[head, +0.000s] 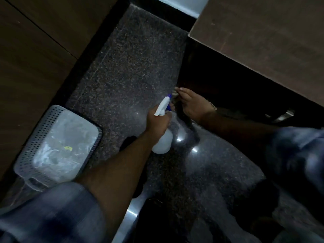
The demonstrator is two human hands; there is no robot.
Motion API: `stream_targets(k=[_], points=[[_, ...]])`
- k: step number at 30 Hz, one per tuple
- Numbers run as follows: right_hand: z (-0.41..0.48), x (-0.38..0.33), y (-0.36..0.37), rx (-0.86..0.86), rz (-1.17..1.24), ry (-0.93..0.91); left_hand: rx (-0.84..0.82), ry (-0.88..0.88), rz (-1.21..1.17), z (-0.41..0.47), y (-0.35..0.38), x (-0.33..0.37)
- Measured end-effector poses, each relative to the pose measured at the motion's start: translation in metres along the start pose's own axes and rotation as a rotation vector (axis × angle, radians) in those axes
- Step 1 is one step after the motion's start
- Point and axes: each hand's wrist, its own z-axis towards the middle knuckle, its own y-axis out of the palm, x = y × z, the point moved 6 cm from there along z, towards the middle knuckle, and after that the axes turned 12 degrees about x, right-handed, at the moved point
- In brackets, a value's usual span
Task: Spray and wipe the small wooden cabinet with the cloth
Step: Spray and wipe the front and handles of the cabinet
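Note:
My left hand [158, 121] grips the neck of a translucent white spray bottle [162, 141], whose white trigger head with a blue nozzle points up and to the right. My right hand [192, 104] holds a dark cloth [184, 116] that hangs down beside the bottle, close to the dark front of the small wooden cabinet [263, 32] at the upper right. The cabinet's brown top is bare. The cloth is dim and blurred against the floor.
A perforated grey waste bin [35, 142] with a clear liner stands on the speckled dark floor at the lower left. Wooden panels [35, 41] rise on the left. A metal handle [284, 116] shows on the cabinet front at the right.

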Motion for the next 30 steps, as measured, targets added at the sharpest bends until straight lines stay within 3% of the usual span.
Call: stream_targets(k=[5, 9, 14, 20, 25, 30], points=[[-0.078, -0.017, 0.037, -0.129, -0.053, -0.073, -0.065, -0.089, -0.017, 0.003, -0.007, 0.003], [-0.109, -0.006, 0.038, -0.071, -0.073, -0.093, -0.126, -0.120, 0.032, 0.000, -0.005, 0.003], [-0.024, 0.001, 0.009, 0.073, -0.022, -0.049, -0.091, -0.172, 0.055, -0.004, -0.003, -0.004], [-0.008, -0.011, 0.023, -0.047, 0.003, 0.027, -0.088, -0.159, 0.027, 0.001, -0.005, -0.014], [-0.010, -0.003, 0.018, -0.023, -0.091, -0.039, -0.124, -0.152, 0.022, 0.006, -0.004, -0.017], [0.029, -0.020, 0.032, -0.065, -0.031, -0.100, -0.120, -0.182, 0.029, -0.001, 0.000, -0.024]])
